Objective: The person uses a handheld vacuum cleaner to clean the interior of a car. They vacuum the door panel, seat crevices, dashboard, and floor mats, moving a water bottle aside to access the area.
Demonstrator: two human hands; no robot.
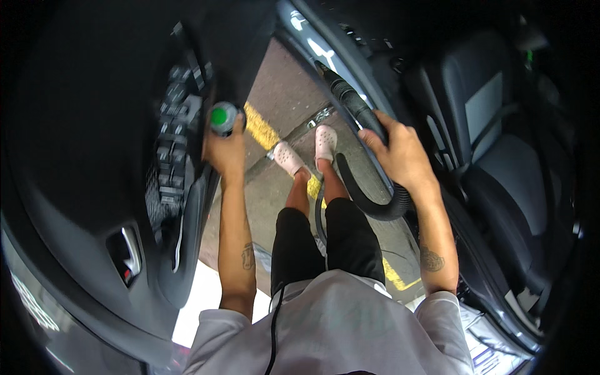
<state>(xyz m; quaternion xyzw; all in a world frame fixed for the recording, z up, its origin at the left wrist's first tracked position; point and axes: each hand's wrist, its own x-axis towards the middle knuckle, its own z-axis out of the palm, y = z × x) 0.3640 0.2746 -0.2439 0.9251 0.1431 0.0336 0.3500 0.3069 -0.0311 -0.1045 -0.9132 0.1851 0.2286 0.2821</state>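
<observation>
My left hand [227, 154] grips a grey bottle-like container [231, 121] with a round green top. It is close to the inner panel of an open car door [89, 187], by the row of door switches [171, 159], which looks blurred. In my right hand [405, 152] is the black wand of a vacuum hose [354, 101], its tapered nozzle [325, 70] directed away from me along the car's door sill [323, 49]. The ribbed hose [377, 208] loops down below my right wrist.
A dark car seat [497, 178] is inside the car to my right. The chrome door handle [133, 253] and the armrest [185, 262] lie to my left. My feet in pale clogs [288, 158] stand on a concrete floor [290, 79] with a yellow painted line [260, 126].
</observation>
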